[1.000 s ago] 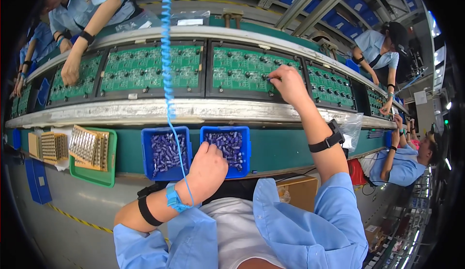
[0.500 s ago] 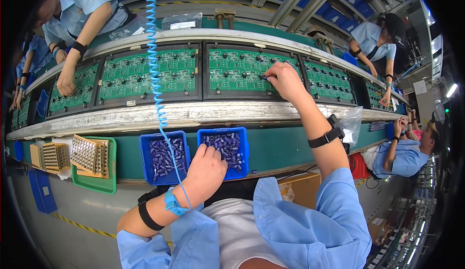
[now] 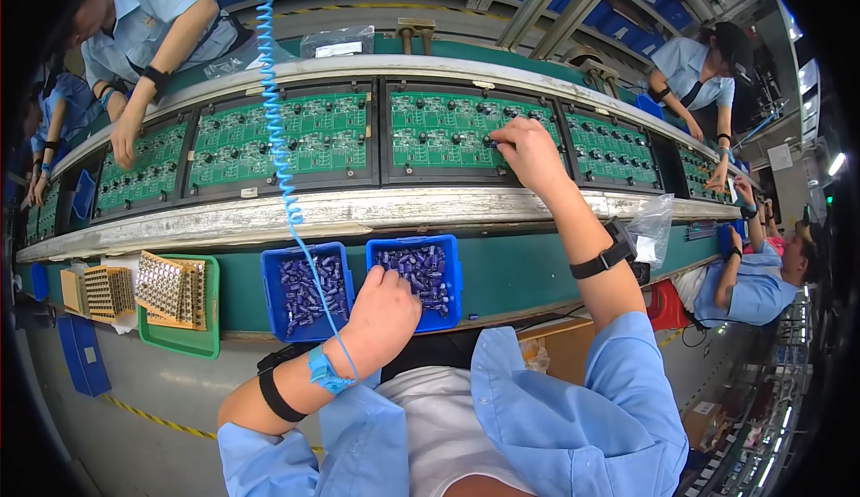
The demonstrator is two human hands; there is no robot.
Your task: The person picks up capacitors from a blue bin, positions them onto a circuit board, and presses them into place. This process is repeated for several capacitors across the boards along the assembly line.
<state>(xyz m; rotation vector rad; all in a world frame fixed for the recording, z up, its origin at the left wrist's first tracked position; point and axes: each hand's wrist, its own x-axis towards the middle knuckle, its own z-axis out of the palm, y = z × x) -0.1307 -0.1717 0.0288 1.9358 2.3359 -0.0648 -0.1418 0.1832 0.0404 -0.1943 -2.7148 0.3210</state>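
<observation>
My right hand [image 3: 530,152] reaches over a green circuit board panel [image 3: 430,152] in a black frame. Its thumb and forefinger pinch a small dark capacitor [image 3: 490,141] at the board's surface; the fingers partly hide it. My left hand [image 3: 385,311] rests at the near left part of the right blue bin [image 3: 456,275], which holds many purple capacitors [image 3: 432,278]. Its fingers are curled in among them, and whatever they grip is hidden. Left of it stands a second blue bin [image 3: 270,295] with more purple capacitors. A blue coiled cord [image 3: 275,130] runs down to my left wristband [image 3: 324,372].
More framed boards [image 3: 279,134] line the track, bordered by a worn pale rail [image 3: 403,208]. A green tray [image 3: 211,318] at left holds brown component strips [image 3: 170,291]. A clear plastic bag [image 3: 651,233] lies right of my forearm. Co-workers [image 3: 161,13] work across the line and at right.
Both my hands stay nearly in place, while the view shifts slightly. A co-worker's hand at the left lifts a little off the boards; a person at far right raises an arm.
</observation>
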